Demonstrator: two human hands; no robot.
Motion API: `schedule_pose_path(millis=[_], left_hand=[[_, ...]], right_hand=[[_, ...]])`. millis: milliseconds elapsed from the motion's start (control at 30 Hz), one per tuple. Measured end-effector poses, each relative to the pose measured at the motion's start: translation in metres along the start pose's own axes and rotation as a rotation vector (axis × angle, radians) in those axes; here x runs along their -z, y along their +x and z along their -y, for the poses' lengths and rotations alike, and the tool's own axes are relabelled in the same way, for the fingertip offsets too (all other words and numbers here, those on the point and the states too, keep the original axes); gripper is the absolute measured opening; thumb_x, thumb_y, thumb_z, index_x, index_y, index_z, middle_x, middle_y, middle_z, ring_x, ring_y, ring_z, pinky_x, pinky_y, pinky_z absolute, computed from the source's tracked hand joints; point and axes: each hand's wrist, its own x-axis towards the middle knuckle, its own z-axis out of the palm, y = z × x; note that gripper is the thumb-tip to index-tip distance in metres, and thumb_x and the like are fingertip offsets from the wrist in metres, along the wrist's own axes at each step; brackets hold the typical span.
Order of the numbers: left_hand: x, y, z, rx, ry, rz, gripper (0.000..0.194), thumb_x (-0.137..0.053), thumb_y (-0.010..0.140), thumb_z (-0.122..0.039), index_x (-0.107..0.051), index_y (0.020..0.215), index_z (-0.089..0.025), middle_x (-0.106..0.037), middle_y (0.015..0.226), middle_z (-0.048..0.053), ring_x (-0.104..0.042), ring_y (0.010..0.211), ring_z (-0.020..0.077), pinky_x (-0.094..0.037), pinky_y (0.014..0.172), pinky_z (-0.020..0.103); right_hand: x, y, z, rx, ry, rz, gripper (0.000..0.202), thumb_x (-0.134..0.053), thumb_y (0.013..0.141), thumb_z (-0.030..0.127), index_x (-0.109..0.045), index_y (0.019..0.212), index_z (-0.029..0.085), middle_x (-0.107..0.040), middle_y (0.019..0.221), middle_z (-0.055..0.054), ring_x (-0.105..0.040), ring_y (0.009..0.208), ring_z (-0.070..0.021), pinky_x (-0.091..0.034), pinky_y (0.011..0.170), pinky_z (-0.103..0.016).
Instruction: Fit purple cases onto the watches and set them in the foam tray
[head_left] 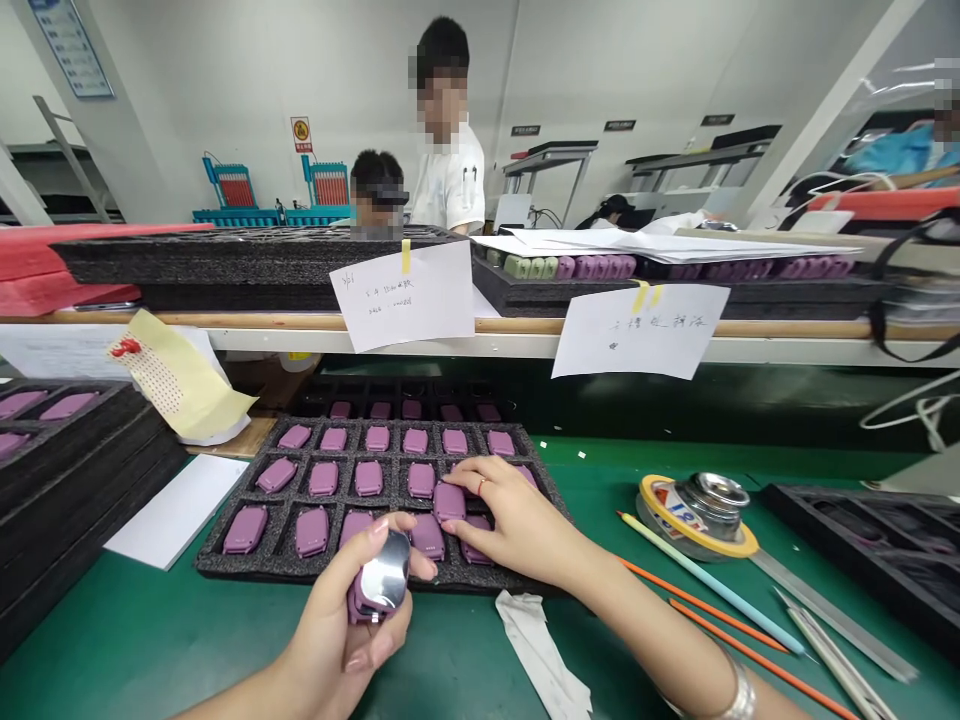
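Observation:
My left hand point(360, 600) is wrapped round a purple device point(386, 572) with a shiny, mirror-like face, held up in front of the tray's near edge. Over the tray's right part, my right hand point(499, 510) grips another purple device point(449, 502) between thumb and fingers. The black foam tray point(281, 570) has rows of compartments, most with a purple device lying in them, such as one point(244, 529) at the near left corner. Purple devices also lie directly below and beside my right hand's fingers.
Stacked black foam trays point(90, 500) stand at left, near white paper point(176, 510). Right of centre are a tape roll with a glass jar point(712, 515), several pens and tools, and a crumpled strip point(541, 655). A shelf point(517, 345) with notes crosses behind; people are beyond it.

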Motion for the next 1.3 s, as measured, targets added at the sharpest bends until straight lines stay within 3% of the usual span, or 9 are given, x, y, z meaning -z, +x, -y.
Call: schedule_pose_path(millis=[133, 233, 300, 467, 633, 867, 967, 1100, 1300], left_hand=[[-0.002, -0.002, 0.002, 0.022, 0.046, 0.017, 0.039, -0.075, 0.08, -0.046, -0.068, 0.106, -0.017, -0.071, 0.076, 0.002, -0.043, 0.038, 0.0021, -0.027, 0.041, 0.016], [-0.005, -0.005, 0.004, 0.071, 0.062, 0.053, 0.041, -0.076, 0.078, -0.053, -0.071, 0.095, -0.016, -0.05, 0.044, -0.006, -0.033, 0.038, 0.0039, -0.022, 0.042, 0.016], [-0.006, -0.006, 0.004, 0.093, 0.044, 0.092, 0.039, -0.078, 0.076, -0.053, -0.071, 0.087, -0.016, -0.042, 0.038, -0.008, -0.029, 0.037, 0.0036, -0.019, 0.041, 0.017], [-0.009, -0.005, 0.003, 0.142, -0.104, 0.081, 0.041, -0.083, 0.071, -0.05, -0.071, 0.082, -0.012, -0.067, 0.071, 0.002, -0.044, 0.044, 0.0019, -0.026, 0.043, 0.015], [-0.006, -0.004, 0.005, 0.177, -0.15, 0.097, 0.043, -0.082, 0.072, -0.052, -0.067, 0.074, -0.012, -0.056, 0.055, -0.003, -0.042, 0.041, 0.0023, -0.023, 0.041, 0.013], [-0.007, -0.009, 0.003, 0.156, -0.146, 0.223, 0.036, -0.072, 0.085, -0.047, -0.073, 0.099, -0.015, -0.074, 0.082, 0.01, -0.051, 0.043, 0.0044, -0.022, 0.04, 0.014], [-0.008, -0.01, 0.001, 0.143, -0.132, 0.261, 0.037, -0.07, 0.086, -0.048, -0.074, 0.099, -0.014, -0.075, 0.084, 0.011, -0.052, 0.043, 0.0043, -0.021, 0.039, 0.015], [-0.007, -0.01, 0.0, 0.122, -0.085, 0.304, 0.039, -0.067, 0.088, -0.05, -0.075, 0.1, -0.014, -0.076, 0.088, 0.012, -0.055, 0.044, 0.0051, -0.022, 0.038, 0.015], [-0.007, -0.011, 0.001, 0.097, -0.067, 0.326, 0.04, -0.071, 0.083, -0.053, -0.077, 0.095, -0.015, -0.073, 0.078, 0.008, -0.049, 0.04, 0.0026, -0.022, 0.038, 0.015]], right_hand=[[0.016, -0.005, 0.024, 0.06, 0.114, -0.032, 0.031, -0.059, 0.097, 0.034, -0.057, 0.125, 0.023, -0.065, 0.122, -0.013, -0.06, 0.116, -0.0269, -0.049, 0.1, -0.047], [0.023, -0.01, 0.051, 0.197, 0.292, -0.021, 0.039, -0.076, 0.084, 0.047, -0.058, 0.108, 0.023, -0.066, 0.116, -0.01, -0.063, 0.113, -0.0249, -0.051, 0.097, -0.04], [0.022, -0.013, 0.065, 0.232, 0.35, -0.017, 0.039, -0.084, 0.078, 0.041, -0.056, 0.101, 0.023, -0.067, 0.114, -0.008, -0.065, 0.107, -0.0226, -0.052, 0.094, -0.037], [0.015, -0.016, 0.075, 0.252, 0.353, -0.072, 0.026, -0.08, 0.082, 0.025, -0.057, 0.092, 0.024, -0.071, 0.111, -0.006, -0.068, 0.101, -0.0196, -0.052, 0.094, -0.036], [0.016, -0.015, 0.08, 0.31, 0.327, -0.18, 0.017, -0.072, 0.08, 0.011, -0.062, 0.09, 0.021, -0.072, 0.11, -0.008, -0.068, 0.103, -0.0222, -0.054, 0.093, -0.038], [0.026, -0.012, 0.08, 0.021, 0.649, -0.48, 0.014, -0.066, 0.094, 0.023, -0.065, 0.08, 0.021, -0.073, 0.08, -0.003, -0.071, 0.064, -0.0139, -0.062, 0.062, -0.026], [0.032, -0.013, 0.077, -0.068, 0.748, -0.542, 0.017, -0.068, 0.094, 0.033, -0.065, 0.082, 0.022, -0.077, 0.088, -0.005, -0.077, 0.073, -0.0175, -0.067, 0.07, -0.03], [0.039, -0.016, 0.075, 0.02, 0.618, -0.57, 0.011, -0.071, 0.092, 0.024, -0.068, 0.102, 0.025, -0.076, 0.103, -0.006, -0.075, 0.101, -0.0217, -0.065, 0.09, -0.035], [0.045, -0.033, 0.073, 0.36, 0.193, -0.355, 0.035, -0.069, 0.086, 0.006, -0.069, 0.113, 0.028, -0.079, 0.099, -0.004, -0.077, 0.089, -0.0221, -0.066, 0.082, -0.032]])
